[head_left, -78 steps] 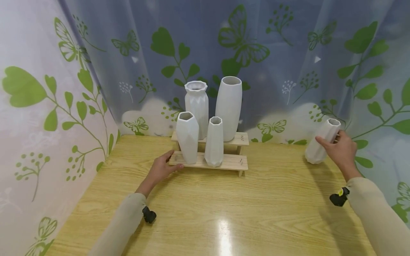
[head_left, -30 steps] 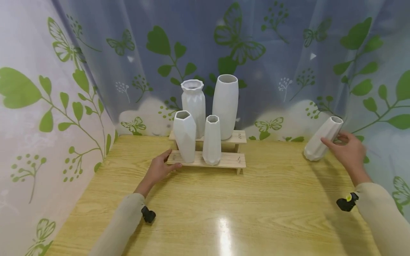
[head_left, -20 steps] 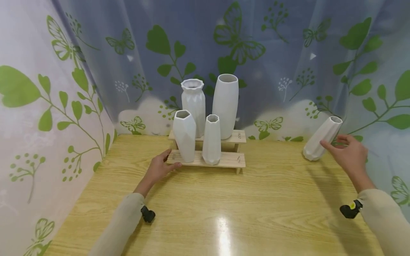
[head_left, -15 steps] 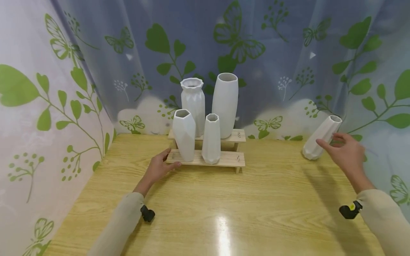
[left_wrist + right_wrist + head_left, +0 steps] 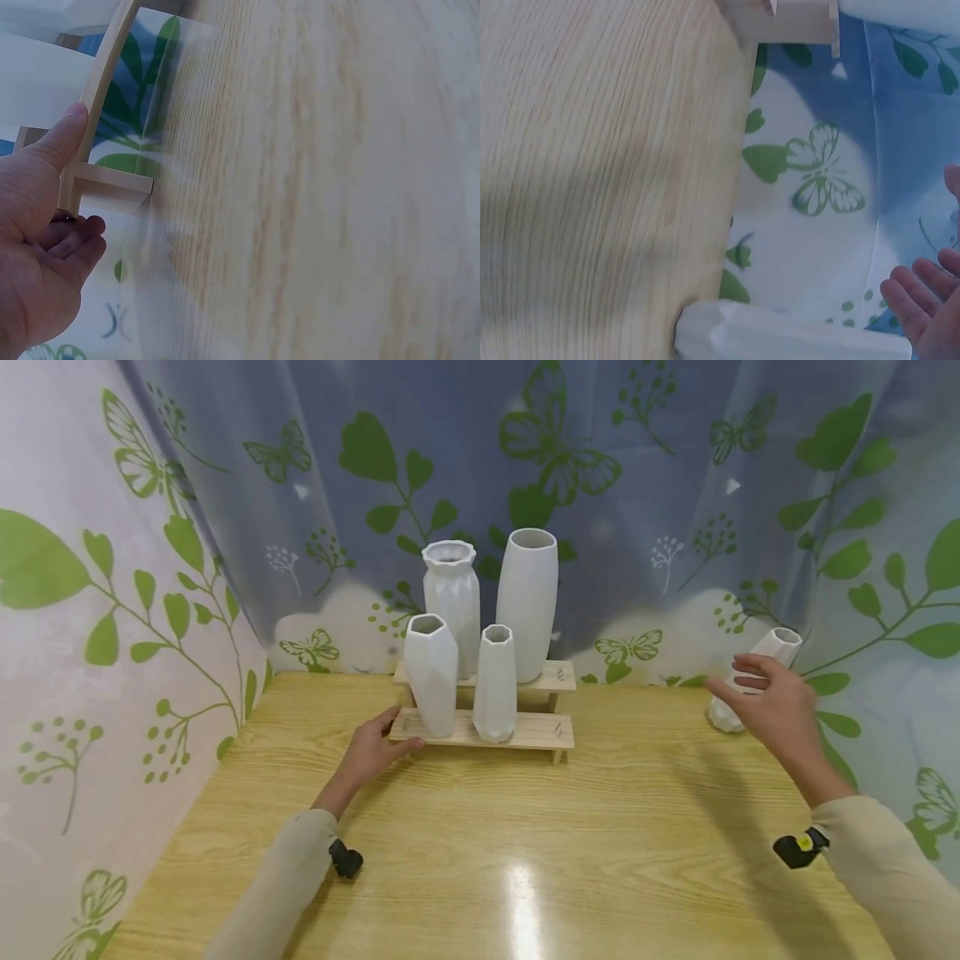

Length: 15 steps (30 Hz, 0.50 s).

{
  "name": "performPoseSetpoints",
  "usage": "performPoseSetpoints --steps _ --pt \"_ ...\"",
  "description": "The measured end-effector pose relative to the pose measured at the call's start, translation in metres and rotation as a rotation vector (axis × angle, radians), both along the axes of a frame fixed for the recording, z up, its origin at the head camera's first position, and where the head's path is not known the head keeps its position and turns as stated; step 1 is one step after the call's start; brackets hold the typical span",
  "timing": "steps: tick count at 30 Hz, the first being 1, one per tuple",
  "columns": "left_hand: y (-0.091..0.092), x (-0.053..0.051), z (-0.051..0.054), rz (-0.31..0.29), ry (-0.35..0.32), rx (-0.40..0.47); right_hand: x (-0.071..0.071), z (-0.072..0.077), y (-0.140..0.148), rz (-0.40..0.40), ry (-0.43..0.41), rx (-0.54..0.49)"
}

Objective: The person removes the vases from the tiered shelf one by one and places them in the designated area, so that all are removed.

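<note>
My left hand (image 5: 365, 756) grips the left end of a two-step wooden display stand (image 5: 534, 729), thumb against the lower shelf's front edge; the left wrist view shows the fingers (image 5: 79, 244) at the end of the board. Two white vases stand on the lower shelf: a faceted vase (image 5: 432, 677) and a slim ribbed vase (image 5: 495, 689). Behind, the upper shelf bears a ruffled-rim vase (image 5: 452, 602) and a tall smooth vase (image 5: 528, 602). Far right, another white vase (image 5: 780, 645) leans on the curtain. My right hand (image 5: 776, 710), fingers spread and holding nothing, partly hides it.
A wood-grain table top (image 5: 450, 843) lies beneath everything. Patterned curtains (image 5: 637, 552) with leaves and butterflies close in the back and both sides. A dark wrist camera (image 5: 345, 860) sits on the left sleeve and another wrist camera (image 5: 799, 849) on the right.
My right hand first tilted the far-right vase against the curtain, then let it go, and has moved left and slightly up. The left hand keeps its hold on the stand.
</note>
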<state>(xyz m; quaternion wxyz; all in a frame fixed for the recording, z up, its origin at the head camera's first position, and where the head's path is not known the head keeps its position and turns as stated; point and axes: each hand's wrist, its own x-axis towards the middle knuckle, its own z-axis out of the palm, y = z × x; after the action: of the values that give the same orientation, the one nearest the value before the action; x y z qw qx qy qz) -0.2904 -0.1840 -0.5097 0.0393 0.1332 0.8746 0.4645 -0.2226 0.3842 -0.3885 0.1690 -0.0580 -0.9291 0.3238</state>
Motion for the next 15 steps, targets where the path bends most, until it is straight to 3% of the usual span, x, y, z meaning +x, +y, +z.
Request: performPoseSetpoints --steps 15 --pt "0.0 -0.001 -0.002 0.003 -0.009 0.001 -0.008 0.01 -0.054 0.108 0.11 -0.059"
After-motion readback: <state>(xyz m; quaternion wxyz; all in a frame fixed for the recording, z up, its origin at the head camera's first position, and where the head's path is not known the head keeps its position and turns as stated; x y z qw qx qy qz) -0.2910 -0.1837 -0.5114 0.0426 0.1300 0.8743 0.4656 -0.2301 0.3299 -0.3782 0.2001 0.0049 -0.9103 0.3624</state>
